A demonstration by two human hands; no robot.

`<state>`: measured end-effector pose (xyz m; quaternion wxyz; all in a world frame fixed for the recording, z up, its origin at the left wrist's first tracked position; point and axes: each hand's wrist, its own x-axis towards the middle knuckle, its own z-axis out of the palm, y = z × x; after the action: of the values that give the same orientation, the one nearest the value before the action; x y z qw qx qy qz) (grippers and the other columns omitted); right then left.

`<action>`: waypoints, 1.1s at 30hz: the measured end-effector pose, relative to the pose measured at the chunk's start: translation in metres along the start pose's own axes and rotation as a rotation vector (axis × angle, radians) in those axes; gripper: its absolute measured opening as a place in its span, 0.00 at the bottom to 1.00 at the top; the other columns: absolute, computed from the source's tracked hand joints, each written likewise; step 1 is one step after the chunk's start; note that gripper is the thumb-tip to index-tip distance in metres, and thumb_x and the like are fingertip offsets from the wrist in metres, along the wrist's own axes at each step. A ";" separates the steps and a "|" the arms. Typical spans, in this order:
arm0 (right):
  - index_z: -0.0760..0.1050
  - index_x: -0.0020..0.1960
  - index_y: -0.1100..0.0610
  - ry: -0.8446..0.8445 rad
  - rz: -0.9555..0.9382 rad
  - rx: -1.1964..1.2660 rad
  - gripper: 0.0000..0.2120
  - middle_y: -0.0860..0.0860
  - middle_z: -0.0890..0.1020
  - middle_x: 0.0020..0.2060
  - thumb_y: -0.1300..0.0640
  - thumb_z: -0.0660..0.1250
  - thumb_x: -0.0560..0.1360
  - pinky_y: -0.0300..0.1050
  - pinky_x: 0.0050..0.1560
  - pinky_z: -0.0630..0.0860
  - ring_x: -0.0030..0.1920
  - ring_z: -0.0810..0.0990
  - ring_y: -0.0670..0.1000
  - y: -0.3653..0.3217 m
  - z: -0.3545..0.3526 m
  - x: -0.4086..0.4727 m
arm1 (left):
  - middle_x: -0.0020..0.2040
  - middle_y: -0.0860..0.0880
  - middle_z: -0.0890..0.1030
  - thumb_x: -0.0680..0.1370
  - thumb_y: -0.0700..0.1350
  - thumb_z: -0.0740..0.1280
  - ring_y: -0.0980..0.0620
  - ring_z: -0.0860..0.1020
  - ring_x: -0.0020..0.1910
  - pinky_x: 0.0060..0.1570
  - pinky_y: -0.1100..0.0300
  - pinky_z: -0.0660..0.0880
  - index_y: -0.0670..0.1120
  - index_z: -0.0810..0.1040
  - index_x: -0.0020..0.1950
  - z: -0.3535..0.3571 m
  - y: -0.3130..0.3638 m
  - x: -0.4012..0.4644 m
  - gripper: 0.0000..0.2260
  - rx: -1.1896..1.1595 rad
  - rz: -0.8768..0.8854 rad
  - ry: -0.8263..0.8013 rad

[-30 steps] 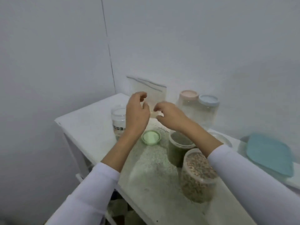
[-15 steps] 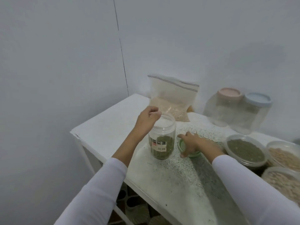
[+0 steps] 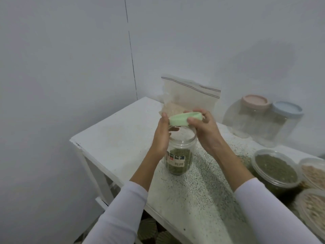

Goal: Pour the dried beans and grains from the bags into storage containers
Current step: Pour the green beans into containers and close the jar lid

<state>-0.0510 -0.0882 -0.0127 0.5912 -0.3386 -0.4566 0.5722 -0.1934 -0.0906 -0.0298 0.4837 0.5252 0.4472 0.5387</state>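
A clear glass jar (image 3: 181, 155), partly filled with green beans and bearing a barcode label, stands near the table's middle. My left hand (image 3: 161, 134) grips the jar's upper side near the rim. My right hand (image 3: 204, 125) holds a pale green lid (image 3: 184, 118) tilted just above the jar's open mouth. Behind them a zip bag (image 3: 191, 95) with pale grain in its bottom leans against the wall.
The white speckled table (image 3: 114, 131) ends at a left front corner. Two lidded clear jars stand at the back right, pink-lidded (image 3: 246, 111) and blue-lidded (image 3: 283, 120). An open tub of green beans (image 3: 276, 169) and two tubs of pale grain (image 3: 314, 173) crowd the right edge.
My right hand picked the green lid up from the table beside the jar and raised it over the jar's mouth. My left hand slid from the rim onto the jar's side.
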 end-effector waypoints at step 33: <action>0.67 0.69 0.49 -0.296 -0.203 -1.484 0.35 0.50 0.70 0.65 0.39 0.72 0.66 0.51 0.64 0.67 0.66 0.65 0.51 -0.013 0.044 0.000 | 0.62 0.49 0.77 0.60 0.40 0.78 0.55 0.76 0.62 0.55 0.62 0.75 0.46 0.65 0.70 -0.039 -0.018 -0.002 0.41 0.101 0.018 -0.477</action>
<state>-0.0872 -0.0953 0.0152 0.1908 -0.5232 -0.8248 0.0976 -0.2319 -0.0894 -0.0502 0.5442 0.6649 0.3419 0.3806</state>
